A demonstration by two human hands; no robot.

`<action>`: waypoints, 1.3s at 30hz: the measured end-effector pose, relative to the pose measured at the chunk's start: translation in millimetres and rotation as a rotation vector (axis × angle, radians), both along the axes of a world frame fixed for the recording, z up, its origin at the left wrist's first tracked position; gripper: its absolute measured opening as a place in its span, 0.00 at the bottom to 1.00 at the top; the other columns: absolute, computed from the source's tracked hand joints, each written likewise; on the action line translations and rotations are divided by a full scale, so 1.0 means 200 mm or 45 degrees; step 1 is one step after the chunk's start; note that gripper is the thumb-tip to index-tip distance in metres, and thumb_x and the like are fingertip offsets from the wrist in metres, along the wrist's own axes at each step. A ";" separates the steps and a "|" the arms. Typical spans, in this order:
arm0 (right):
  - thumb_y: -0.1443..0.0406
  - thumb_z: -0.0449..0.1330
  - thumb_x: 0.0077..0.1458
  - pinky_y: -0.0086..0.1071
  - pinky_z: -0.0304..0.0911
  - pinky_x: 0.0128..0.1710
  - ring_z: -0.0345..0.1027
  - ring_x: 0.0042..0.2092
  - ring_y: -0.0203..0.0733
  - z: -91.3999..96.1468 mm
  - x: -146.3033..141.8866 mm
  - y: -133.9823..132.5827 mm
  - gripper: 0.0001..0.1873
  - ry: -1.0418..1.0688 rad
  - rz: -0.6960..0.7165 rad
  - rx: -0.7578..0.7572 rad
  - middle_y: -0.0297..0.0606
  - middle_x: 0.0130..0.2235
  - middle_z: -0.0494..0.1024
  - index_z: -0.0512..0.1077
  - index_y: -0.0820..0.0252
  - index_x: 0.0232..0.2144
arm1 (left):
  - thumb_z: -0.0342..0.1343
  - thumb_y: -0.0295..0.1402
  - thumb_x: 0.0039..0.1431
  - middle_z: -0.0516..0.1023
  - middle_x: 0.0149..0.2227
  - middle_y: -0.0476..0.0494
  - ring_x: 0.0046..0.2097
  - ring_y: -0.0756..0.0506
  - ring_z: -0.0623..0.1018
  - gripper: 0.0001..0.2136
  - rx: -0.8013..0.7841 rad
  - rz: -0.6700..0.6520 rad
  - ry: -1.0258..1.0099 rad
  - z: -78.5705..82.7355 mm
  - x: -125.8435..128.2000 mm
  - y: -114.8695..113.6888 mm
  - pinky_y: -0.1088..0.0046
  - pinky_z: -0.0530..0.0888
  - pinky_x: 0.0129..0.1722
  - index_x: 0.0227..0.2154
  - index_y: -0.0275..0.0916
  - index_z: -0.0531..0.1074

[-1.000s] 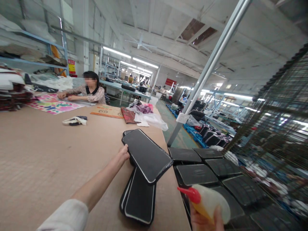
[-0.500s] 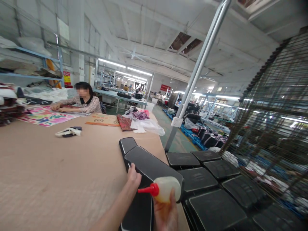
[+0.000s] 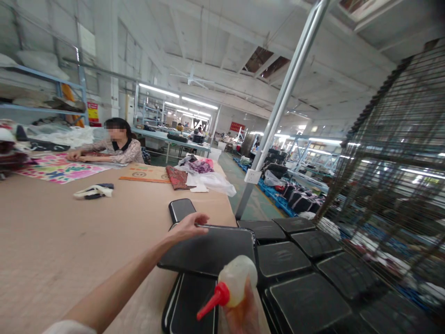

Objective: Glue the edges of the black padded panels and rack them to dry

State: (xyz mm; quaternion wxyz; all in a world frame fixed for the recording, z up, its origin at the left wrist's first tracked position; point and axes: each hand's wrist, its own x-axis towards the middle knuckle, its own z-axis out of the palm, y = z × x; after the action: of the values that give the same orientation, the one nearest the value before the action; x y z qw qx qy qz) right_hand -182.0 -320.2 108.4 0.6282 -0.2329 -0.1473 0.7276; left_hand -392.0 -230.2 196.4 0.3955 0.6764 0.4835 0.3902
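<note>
My right hand point(image 3: 245, 308) is wrapped round a translucent squeeze bottle point(image 3: 239, 278) with amber liquid in it. Its red pointed nozzle aims down and to the left. My left hand point(image 3: 190, 226) reaches over the far edge of a black padded panel point(image 3: 212, 250), thumb and fingers apart and slightly curved; contact with the panel is unclear. A pale line runs along the panel's rim. Beneath and nearer to me lies another black panel point(image 3: 194, 301). Beyond my left wrist the end of a further black piece point(image 3: 182, 208) shows.
Several black panels point(image 3: 309, 297) are laid out at right beside a wire rack point(image 3: 392, 139). A metal post point(image 3: 278, 116) rises at the table corner. On the brown tabletop point(image 3: 86, 241) lie fabric scraps point(image 3: 93, 191). A person point(image 3: 121, 144) sits at the far left edge.
The upper black panel has swung round to lie more crosswise. My left hand has moved up and forward from its side, its fingers opening. The bottle's nozzle has tipped further down.
</note>
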 end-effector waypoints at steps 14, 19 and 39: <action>0.48 0.61 0.41 0.40 0.64 0.41 0.69 0.38 0.44 -0.01 0.10 -0.07 0.24 -0.066 0.063 -0.084 0.41 0.34 0.75 0.72 0.60 0.35 | 0.55 0.38 0.46 0.75 0.30 0.49 0.32 0.49 0.71 0.19 -0.059 -0.468 0.423 0.01 0.09 0.33 0.79 0.64 0.30 0.40 0.33 0.73; 0.49 0.58 0.46 0.33 0.66 0.37 0.67 0.42 0.40 0.14 0.31 -0.08 0.23 -0.226 -0.329 -0.017 0.34 0.37 0.75 0.68 0.50 0.44 | 0.56 0.39 0.46 0.75 0.41 0.48 0.40 0.46 0.72 0.25 -0.206 -0.530 0.255 0.02 -0.04 0.25 0.78 0.66 0.37 0.49 0.37 0.68; 0.60 0.69 0.31 0.33 0.63 0.34 0.68 0.36 0.43 0.47 0.41 0.09 0.34 -0.802 -0.689 0.245 0.37 0.33 0.75 0.67 0.57 0.45 | 0.59 0.39 0.44 0.75 0.42 0.50 0.45 0.45 0.71 0.22 -0.491 -0.738 0.321 0.19 -0.12 0.01 0.76 0.64 0.45 0.44 0.40 0.72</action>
State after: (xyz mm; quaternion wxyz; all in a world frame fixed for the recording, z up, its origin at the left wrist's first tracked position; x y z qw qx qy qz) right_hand -100.6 -302.3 202.2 0.7396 -0.4144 -0.3330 0.4127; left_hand -415.7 -227.8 234.2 0.5471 0.7411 0.3814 0.0775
